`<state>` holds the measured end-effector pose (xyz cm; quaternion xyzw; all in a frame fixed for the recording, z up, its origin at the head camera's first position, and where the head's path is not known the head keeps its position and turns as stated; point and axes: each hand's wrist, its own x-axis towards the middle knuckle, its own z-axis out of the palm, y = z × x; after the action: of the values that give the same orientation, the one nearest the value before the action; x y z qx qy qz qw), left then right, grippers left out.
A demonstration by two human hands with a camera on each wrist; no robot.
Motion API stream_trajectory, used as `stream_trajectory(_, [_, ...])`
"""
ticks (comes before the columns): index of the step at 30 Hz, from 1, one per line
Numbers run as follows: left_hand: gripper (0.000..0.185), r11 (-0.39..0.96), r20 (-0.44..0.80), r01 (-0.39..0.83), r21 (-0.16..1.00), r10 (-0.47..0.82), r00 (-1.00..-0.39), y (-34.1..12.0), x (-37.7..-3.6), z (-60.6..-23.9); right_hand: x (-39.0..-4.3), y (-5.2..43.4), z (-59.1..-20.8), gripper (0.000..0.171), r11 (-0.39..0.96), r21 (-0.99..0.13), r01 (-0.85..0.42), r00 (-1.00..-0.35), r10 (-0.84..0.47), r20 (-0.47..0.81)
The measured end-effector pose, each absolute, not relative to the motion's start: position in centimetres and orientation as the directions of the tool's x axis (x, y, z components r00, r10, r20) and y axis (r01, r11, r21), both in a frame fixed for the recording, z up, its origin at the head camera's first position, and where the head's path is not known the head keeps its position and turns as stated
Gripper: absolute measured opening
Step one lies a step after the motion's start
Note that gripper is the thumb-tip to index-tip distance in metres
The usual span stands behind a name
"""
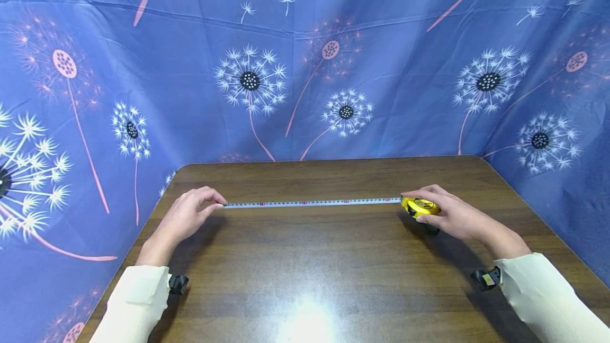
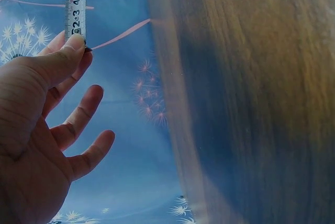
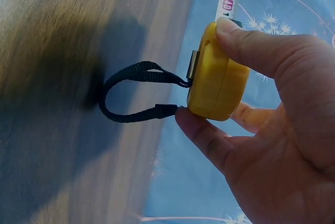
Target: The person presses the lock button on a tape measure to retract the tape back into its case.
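A yellow tape measure is held in my right hand, between thumb and fingers. Its white blade runs out straight to the left, above the wooden table. At the blade's end, my left hand pinches the tip between thumb and index finger. In the left wrist view the low numbers on the blade show just past the thumb, and the other fingers are spread loosely. The right wrist view has the blade leaving the case near the red 40 mark. A black wrist strap loops from the case.
The brown wooden table spreads beneath both hands, with a bright light reflection near its front. Behind and beside it hangs a blue cloth printed with dandelions. A small black device sits at each wrist.
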<state>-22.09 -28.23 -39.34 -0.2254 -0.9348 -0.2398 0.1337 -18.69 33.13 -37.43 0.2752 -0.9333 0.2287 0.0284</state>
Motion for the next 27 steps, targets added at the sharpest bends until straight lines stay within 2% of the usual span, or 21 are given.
stream_trajectory(5, [0.016, 0.787, 0.351, 0.476, 0.393, 0.350, -0.868, -28.15, -22.01, -39.50, -18.55, 33.02, -37.46, 0.056, 0.740, -0.419, -0.526, -0.847, -0.503, 0.174])
stream_trajectory(12, [0.014, 0.774, 0.388, 0.510, 0.377, 0.368, -0.845, -28.10, -21.89, -39.65, -18.65, 32.80, -37.63, 0.057, 0.750, -0.407, -0.522, -0.850, -0.498, 0.173])
stream_trajectory(27, [0.015, 0.782, 0.355, 0.484, 0.392, 0.357, -0.864, -27.60, -21.59, -39.48, -18.98, 32.39, -37.54, 0.055, 0.729, -0.406, -0.550, -0.833, -0.516, 0.202])
